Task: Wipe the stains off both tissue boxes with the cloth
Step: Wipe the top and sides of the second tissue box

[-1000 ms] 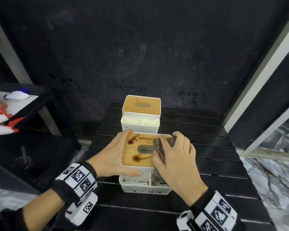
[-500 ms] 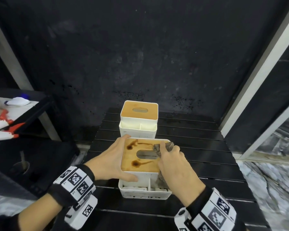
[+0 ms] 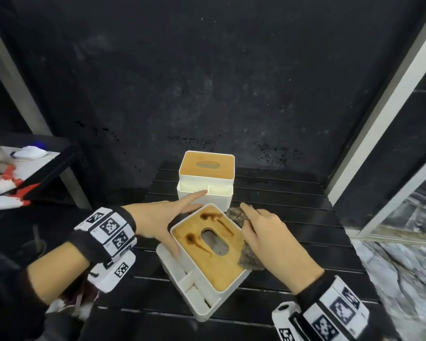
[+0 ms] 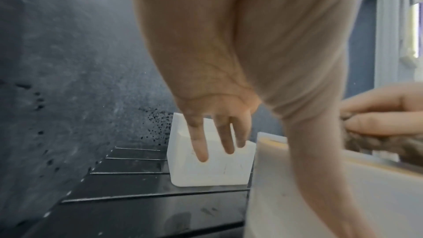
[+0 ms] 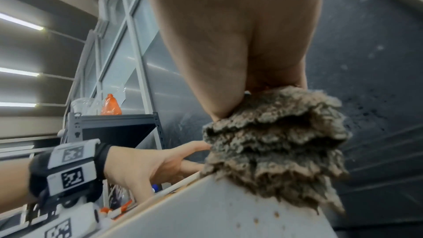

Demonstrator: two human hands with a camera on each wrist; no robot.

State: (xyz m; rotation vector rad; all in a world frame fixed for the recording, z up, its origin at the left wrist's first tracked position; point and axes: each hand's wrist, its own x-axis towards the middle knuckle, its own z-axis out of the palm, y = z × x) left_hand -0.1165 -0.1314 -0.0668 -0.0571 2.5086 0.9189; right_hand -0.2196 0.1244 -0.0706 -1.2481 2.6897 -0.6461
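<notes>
Two dark stains point(image 3: 202, 227) still sit on the wooden lid of the near tissue box point(image 3: 208, 257), one on either side of its oval slot, so none of the real wiping is done here yet. What has changed in the last second is the box itself: it sat square to me before, and now it is turned at an angle on the black slatted table point(image 3: 293, 242), one corner pointing toward the far tissue box point(image 3: 206, 178).

My left hand point(image 3: 162, 217) has opened up. A moment ago it hugged the near box's left side; now the fingers are straight and spread, the tips reaching past the box's far-left corner to just in front of the far box, with only the thumb side against the near box's left wall.

My right hand point(image 3: 271, 239) has slid off the lid to the near box's right edge, fingers curled and pinching the grey cloth point(image 3: 236, 215), which bunches along that edge and hangs down the side wall. The right wrist view shows it folded thick under my fingertips.

I judge I have repositioned the box, not cleaned it. The far box's lid looks clean from here. Next I would need to bring the cloth back across the lid and steady the box again with my left hand, since it is barely braced now.
</notes>
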